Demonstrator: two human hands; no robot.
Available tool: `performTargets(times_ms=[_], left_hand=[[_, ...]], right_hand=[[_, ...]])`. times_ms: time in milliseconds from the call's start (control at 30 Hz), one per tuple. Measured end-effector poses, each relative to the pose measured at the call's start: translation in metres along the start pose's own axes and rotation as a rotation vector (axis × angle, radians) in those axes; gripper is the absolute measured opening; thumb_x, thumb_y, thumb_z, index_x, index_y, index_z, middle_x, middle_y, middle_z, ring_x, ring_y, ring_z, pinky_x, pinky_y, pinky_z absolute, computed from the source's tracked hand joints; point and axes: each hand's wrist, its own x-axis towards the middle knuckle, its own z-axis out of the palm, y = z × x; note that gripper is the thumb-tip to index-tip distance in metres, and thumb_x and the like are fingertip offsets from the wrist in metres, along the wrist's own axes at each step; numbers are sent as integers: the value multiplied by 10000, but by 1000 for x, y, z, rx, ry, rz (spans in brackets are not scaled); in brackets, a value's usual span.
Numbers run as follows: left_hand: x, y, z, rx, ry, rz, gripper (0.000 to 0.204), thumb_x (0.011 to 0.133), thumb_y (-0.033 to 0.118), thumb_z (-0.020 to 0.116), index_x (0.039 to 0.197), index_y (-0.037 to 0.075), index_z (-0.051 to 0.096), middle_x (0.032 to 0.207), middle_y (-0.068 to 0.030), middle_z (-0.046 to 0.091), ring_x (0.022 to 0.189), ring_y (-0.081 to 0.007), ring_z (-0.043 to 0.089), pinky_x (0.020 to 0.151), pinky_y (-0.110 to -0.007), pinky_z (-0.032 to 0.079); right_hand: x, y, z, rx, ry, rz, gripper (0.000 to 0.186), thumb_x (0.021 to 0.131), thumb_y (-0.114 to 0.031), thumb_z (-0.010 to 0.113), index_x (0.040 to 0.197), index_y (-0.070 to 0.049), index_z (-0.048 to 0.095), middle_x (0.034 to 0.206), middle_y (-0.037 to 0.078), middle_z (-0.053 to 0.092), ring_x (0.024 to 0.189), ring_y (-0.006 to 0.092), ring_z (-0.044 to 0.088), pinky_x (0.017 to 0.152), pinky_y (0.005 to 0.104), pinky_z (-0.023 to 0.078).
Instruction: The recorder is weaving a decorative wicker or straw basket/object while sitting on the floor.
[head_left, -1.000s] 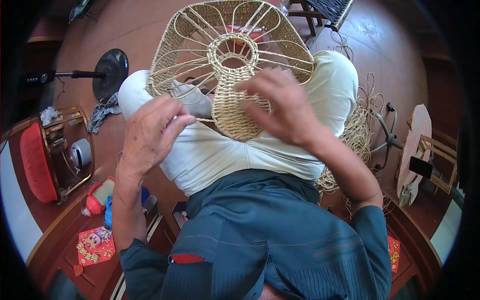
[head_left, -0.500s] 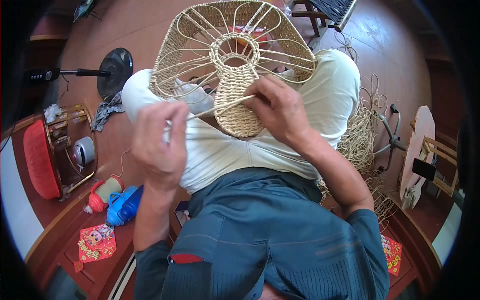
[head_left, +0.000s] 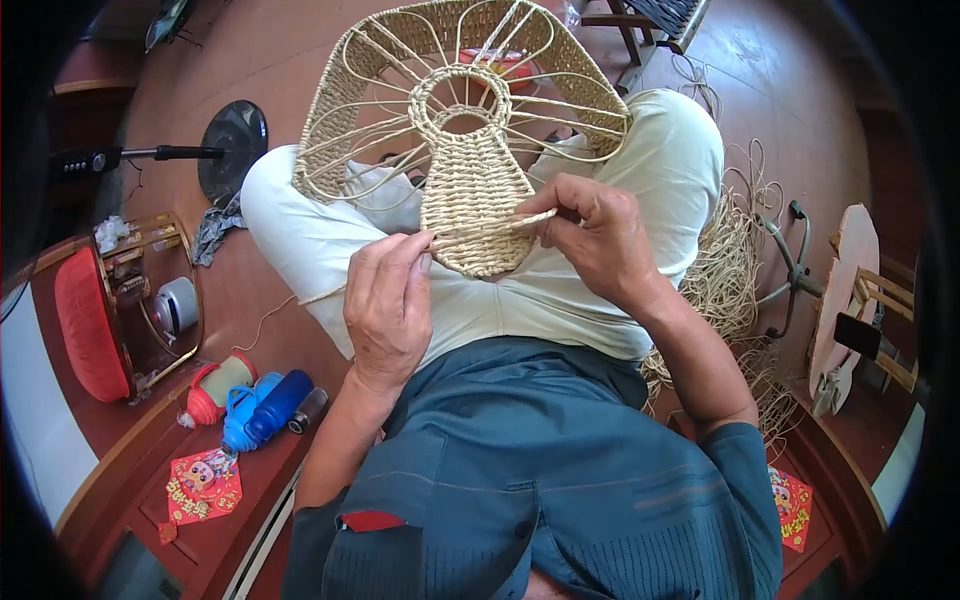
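Observation:
Across my lap lies a woven piece (head_left: 470,190) of pale twisted straw cord. It has a small ring, a solid rounded tongue reaching toward me, and thin loops running out to a curved woven band on the far side. A strand of the same cord (head_left: 485,233) lies stretched across the lower tongue. My left hand (head_left: 388,305) pinches it at the tongue's left edge, and its tail trails left over my thigh. Beyond the right edge, my right hand (head_left: 605,240) is closed on the strand between thumb and forefinger.
Loose cord (head_left: 720,275) is heaped on the floor to my right, beside a metal stand and a phone (head_left: 857,336). A round black base (head_left: 235,150) stands at left. Nearer are a red cushion (head_left: 92,322), a red jug (head_left: 213,388) and a blue bottle (head_left: 282,405).
My left hand has moved right and down to the tongue's edge. My right hand has shifted right, off the tongue, and the cord between them now lies lower across the weave.

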Motion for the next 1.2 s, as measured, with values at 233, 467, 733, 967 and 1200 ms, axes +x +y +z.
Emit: performTargets(times_ms=[233,467,733,967,1200], left_hand=[[-4,-1,0,112,-38,168,373,862,-108,688,1204,32,737,1090,-149,716,989,-327,680,873,-414,549],[3,-1,-1,58,-95,161,475,793,-162,625,1215,35,718,1096,-158,705,1001,-362,670,883,-443,542],[2,-1,-1,113,-244,68,446,827,-114,579,1236,30,681,1086,-169,684,1017,-378,656,899,-471,532],[-3,-2,2,66,-180,46,354,878,-14,591,1220,28,673,1077,-157,641,1007,-351,650,876,-450,548],[2,5,-4,75,-96,65,344,869,-12,613,1203,47,670,1000,-110,599,919,-307,640,810,-419,553]], right_hand=[[-4,6,0,195,-33,63,116,929,30,707,1032,20,758,887,61,764,804,83,705,720,284,583],[4,0,4,410,-44,87,113,957,11,699,1060,31,742,921,45,758,809,85,699,719,260,572],[-2,6,24,460,35,45,201,988,-49,688,1181,0,664,986,21,718,859,70,657,782,246,552],[-43,43,43,722,26,385,202,1017,-58,660,1213,-25,623,1084,9,675,970,107,648,856,263,534],[-21,69,86,1154,-93,633,409,967,-122,775,1345,-36,645,1277,77,722,1131,203,718,971,344,595]])
